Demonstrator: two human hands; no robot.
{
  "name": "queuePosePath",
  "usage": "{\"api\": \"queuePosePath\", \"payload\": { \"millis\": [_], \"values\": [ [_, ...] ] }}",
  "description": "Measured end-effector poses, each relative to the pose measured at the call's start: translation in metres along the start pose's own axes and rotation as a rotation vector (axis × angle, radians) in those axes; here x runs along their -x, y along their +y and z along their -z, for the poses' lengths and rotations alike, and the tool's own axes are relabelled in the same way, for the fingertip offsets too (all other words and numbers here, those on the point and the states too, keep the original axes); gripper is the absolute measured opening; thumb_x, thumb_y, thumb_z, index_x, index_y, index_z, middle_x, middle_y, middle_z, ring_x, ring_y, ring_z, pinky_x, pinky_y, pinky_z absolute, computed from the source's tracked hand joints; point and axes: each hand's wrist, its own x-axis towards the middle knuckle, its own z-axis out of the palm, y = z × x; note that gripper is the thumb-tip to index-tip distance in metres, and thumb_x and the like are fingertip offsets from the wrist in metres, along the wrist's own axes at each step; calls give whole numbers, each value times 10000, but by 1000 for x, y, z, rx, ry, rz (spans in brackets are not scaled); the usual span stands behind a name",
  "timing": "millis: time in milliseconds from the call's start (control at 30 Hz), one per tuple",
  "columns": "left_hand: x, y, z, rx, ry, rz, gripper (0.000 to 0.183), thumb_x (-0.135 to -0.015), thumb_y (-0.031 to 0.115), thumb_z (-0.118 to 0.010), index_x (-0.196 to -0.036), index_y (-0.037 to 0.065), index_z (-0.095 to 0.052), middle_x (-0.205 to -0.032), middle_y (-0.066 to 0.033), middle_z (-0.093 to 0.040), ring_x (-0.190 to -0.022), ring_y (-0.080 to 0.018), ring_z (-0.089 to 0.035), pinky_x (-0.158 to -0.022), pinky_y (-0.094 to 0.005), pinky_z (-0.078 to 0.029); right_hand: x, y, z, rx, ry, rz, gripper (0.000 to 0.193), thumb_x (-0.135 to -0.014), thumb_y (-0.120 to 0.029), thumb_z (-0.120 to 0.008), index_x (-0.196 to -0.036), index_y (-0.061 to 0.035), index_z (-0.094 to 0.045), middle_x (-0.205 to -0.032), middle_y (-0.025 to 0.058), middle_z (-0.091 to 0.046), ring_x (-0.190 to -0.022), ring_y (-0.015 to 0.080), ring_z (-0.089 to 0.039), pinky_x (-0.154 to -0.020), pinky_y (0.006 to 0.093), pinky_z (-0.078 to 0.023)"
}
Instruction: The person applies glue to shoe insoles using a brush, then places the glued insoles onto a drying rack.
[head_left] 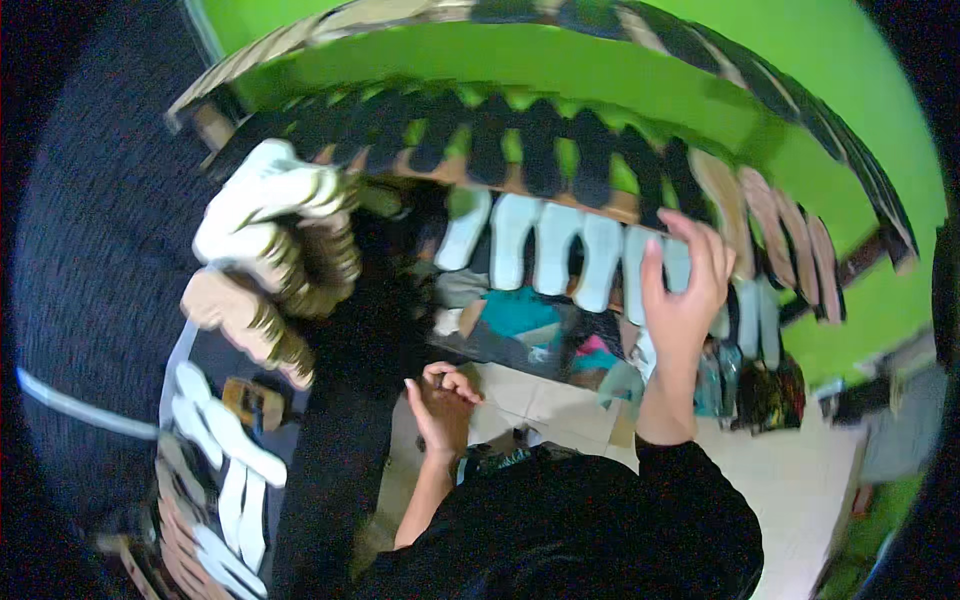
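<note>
My right hand (pixel 690 275) is raised to a wooden rack board (pixel 622 208), its thumb and fingers apart in a wide curve. Its fingertips are at the lower end of a black insole (pixel 642 165), and the thumb lies over the pale insoles hanging below; whether it touches either is unclear. Several white insoles (pixel 514 240) hang in a row under the board, with black insoles (pixel 541 145) standing along it above. Lower down, my left hand (pixel 443 408) hovers over the floor, its fingers loosely bent and the thumb apart. Nothing shows in it.
Stacked cream insoles (pixel 235 225) and beige insoles (pixel 225 305) lie on a dark surface to the left. Nearer are loose white insoles (pixel 240 445) and a small brown object (pixel 253 404). Teal cloth or bags (pixel 520 315) lie beneath the rack. A green wall (pixel 420 60) stands behind.
</note>
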Motion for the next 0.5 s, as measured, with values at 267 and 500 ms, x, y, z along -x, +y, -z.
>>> {"api": "queuePosePath", "payload": {
  "millis": [267, 500],
  "values": [
    [47, 66, 52, -74, 170, -310, 528, -909, 561, -234, -955, 86, -459, -688, -72, -467, -630, -185, -467, -618, -334, -420, 44, -136, -82, -453, -337, 245, 325, -678, -95, -672, -997, -81, -612, -942, 106, -537, -871, 286, -479, -773, 370, -395],
    [93, 142, 100, -100, 408, -630, 458, -936, 460, -240, -917, 58, -458, -645, -77, -464, -603, -197, -476, -575, -314, -407, 76, -254, -159, -732, -560, 389, 340, -718, -154, -650, -1034, -58, -571, -968, 121, -532, -923, 303, -480, -835, 397, -384]
  ]
}}
